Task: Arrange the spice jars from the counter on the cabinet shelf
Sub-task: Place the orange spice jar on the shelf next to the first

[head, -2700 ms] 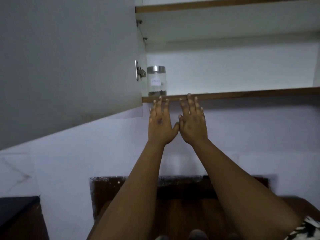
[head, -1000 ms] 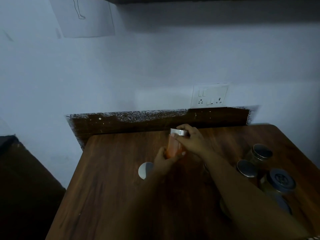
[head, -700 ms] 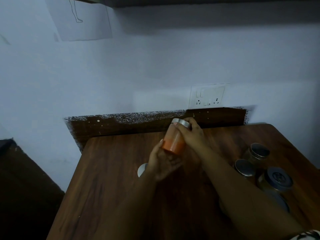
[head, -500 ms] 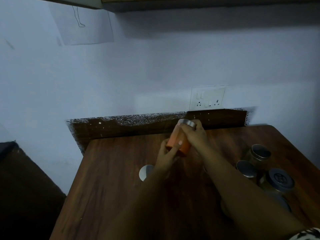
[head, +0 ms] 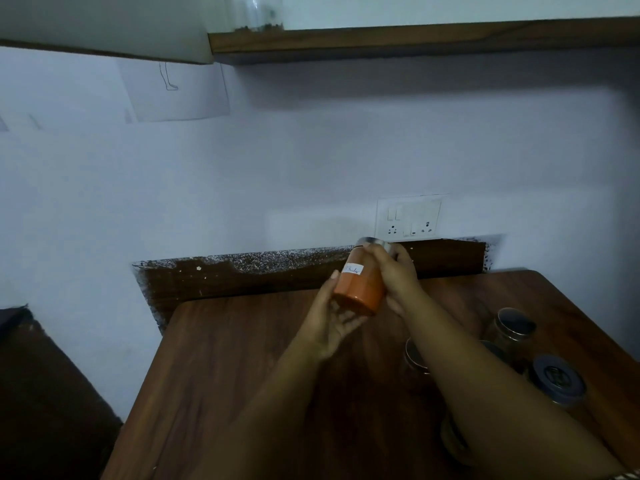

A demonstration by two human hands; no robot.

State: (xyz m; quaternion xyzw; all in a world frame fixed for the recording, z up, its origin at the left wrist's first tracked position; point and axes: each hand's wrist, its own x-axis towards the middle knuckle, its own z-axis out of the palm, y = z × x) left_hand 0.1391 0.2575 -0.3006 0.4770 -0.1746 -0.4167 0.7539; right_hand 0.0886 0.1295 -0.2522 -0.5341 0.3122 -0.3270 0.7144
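Orange spice jar [head: 360,289]: held tilted above the bench [head: 225,358]. Right hand [head: 398,275] clamps lid end; left hand [head: 332,323] cups base. Likely glass: rigid, smooth, breakable, moderately heavy. Best held round body, base supported.

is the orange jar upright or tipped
Tipped: the orange jar leans with its metal lid up and right, held off the table between left hand and right hand.
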